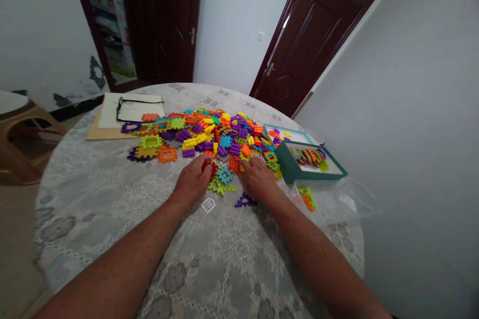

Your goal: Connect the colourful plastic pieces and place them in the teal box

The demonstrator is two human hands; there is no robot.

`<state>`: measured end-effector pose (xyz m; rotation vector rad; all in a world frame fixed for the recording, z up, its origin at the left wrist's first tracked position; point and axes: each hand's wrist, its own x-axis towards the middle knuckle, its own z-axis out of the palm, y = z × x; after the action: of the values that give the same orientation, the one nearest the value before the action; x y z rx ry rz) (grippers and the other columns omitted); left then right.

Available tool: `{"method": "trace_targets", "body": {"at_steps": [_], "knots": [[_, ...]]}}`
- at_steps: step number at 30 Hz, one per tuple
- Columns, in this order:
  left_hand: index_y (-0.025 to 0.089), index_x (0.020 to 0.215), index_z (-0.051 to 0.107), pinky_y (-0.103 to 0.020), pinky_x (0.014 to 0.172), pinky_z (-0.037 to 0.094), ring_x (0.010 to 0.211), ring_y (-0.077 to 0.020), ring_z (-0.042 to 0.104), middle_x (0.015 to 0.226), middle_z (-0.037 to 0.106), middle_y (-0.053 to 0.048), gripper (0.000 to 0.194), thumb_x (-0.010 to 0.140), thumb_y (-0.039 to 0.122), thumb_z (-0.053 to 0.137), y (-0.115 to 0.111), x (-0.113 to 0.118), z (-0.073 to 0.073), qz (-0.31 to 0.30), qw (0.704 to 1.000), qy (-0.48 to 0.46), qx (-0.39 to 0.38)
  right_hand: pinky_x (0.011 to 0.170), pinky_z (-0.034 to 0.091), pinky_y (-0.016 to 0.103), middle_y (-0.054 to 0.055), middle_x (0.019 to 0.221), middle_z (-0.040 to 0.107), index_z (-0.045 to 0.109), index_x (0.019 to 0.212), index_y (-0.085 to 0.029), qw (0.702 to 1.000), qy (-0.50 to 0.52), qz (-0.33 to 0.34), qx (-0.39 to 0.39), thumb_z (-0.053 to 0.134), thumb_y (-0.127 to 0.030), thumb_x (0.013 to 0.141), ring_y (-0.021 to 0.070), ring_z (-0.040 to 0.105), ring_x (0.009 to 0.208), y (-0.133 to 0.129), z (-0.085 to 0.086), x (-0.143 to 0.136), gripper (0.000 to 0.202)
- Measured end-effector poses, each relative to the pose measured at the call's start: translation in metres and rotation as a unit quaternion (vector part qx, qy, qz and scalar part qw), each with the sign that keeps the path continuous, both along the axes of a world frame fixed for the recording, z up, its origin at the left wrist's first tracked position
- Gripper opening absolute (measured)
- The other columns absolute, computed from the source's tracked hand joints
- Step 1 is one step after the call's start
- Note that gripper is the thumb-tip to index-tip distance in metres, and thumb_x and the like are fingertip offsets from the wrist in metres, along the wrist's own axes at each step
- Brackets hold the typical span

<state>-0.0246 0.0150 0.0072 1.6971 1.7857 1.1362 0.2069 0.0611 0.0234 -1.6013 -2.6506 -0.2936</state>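
A heap of colourful plastic building pieces (224, 132) lies across the middle of the table. At its near edge my left hand (193, 175) is closed on a red piece (213, 169). My right hand (257, 175) rests at the near right of the heap, its fingertips at an orange square piece (234, 163); whether it grips anything is too small to tell. Between the hands lie a blue square piece (225, 175) and green pieces (219, 187). A purple triangle (245, 200) and a white window-shaped piece (208, 205) are nearer to me.
A green box (312, 176) holding a row of colourful pieces stands at the right, beside its lid (290, 134) and a clear plastic bag (337, 202). Black glasses (119, 109) lie on papers (108, 112) at the far left. The round table (93, 224) has a patterned cloth.
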Motion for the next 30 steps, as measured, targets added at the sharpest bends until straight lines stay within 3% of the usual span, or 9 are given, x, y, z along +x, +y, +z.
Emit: {"method": "trace_targets", "body": {"at_steps": [5,11,16,19,21,23,26,30], "knots": [[0.022,0.121,0.070,-0.037,0.094,0.051,0.107,-0.0273,0.071,0.116,0.077,-0.009,0.037,0.096,0.034,0.044,0.000,0.000,-0.001,0.002,1.000,0.004,0.001,0.087,0.050,0.032,0.013,0.119,0.062,0.062,0.119,-0.020,0.998,0.018,-0.067,0.004,0.049,-0.025,0.105,0.0231,0.063,0.100,-0.005,-0.007,0.006,0.020],[0.023,0.122,0.070,-0.037,0.098,0.051,0.111,-0.0270,0.070,0.120,0.077,-0.009,0.037,0.096,0.033,0.045,0.002,-0.001,-0.006,0.005,1.000,0.003,0.000,0.085,0.049,0.030,0.011,0.118,0.065,0.060,0.120,-0.020,0.992,0.073,-0.102,0.019,0.053,-0.022,0.099,0.0229,0.063,0.100,-0.006,-0.011,0.017,0.022],[0.023,0.122,0.069,-0.036,0.098,0.051,0.110,-0.0263,0.070,0.120,0.077,-0.008,0.036,0.097,0.034,0.046,0.002,-0.002,-0.006,-0.001,1.000,-0.002,0.003,0.086,0.050,0.033,0.010,0.112,0.069,0.061,0.113,-0.021,0.978,0.199,-0.060,-0.003,0.054,-0.019,0.092,0.0234,0.064,0.099,-0.008,-0.007,0.025,0.022],[0.024,0.122,0.069,-0.037,0.097,0.051,0.110,-0.0263,0.070,0.120,0.077,-0.008,0.036,0.098,0.035,0.045,0.001,-0.002,-0.003,0.001,1.000,0.001,-0.004,0.073,0.053,0.030,0.003,0.093,0.069,0.059,0.102,-0.024,0.931,0.343,-0.040,-0.114,0.054,-0.022,0.088,0.0195,0.065,0.081,-0.005,0.006,0.033,0.016],[0.025,0.121,0.069,-0.037,0.097,0.051,0.111,-0.0262,0.070,0.120,0.077,-0.007,0.035,0.098,0.035,0.045,0.001,-0.003,-0.003,0.000,1.000,0.003,-0.003,0.059,0.050,0.025,-0.002,0.078,0.066,0.058,0.102,-0.025,0.873,0.431,-0.055,-0.223,0.054,-0.024,0.085,0.0160,0.062,0.064,0.006,0.022,0.039,0.018],[0.024,0.122,0.069,-0.037,0.099,0.051,0.112,-0.0263,0.070,0.123,0.076,-0.008,0.036,0.098,0.035,0.045,0.002,-0.003,-0.004,0.000,1.000,0.003,0.001,0.051,0.046,0.022,-0.005,0.069,0.062,0.058,0.104,-0.024,0.822,0.497,-0.081,-0.265,0.057,-0.027,0.081,0.0137,0.058,0.054,0.025,0.043,0.049,0.023],[0.022,0.124,0.069,-0.038,0.099,0.051,0.112,-0.0268,0.070,0.124,0.076,-0.009,0.037,0.098,0.035,0.045,0.002,-0.004,-0.006,-0.003,1.000,0.002,0.000,0.050,0.048,0.020,-0.004,0.076,0.064,0.059,0.110,-0.023,0.784,0.582,-0.138,-0.168,0.063,-0.028,0.076,0.0128,0.061,0.058,0.066,0.076,0.070,0.034],[0.021,0.124,0.069,-0.038,0.097,0.051,0.108,-0.0268,0.070,0.122,0.076,-0.009,0.039,0.099,0.037,0.045,0.001,-0.005,-0.005,-0.005,1.000,-0.004,-0.003,0.063,0.059,0.025,0.007,0.123,0.067,0.057,0.130,-0.022,0.736,0.656,-0.163,-0.032,0.062,-0.031,0.080,0.0140,0.072,0.081,0.111,0.102,0.096,0.051]]}}
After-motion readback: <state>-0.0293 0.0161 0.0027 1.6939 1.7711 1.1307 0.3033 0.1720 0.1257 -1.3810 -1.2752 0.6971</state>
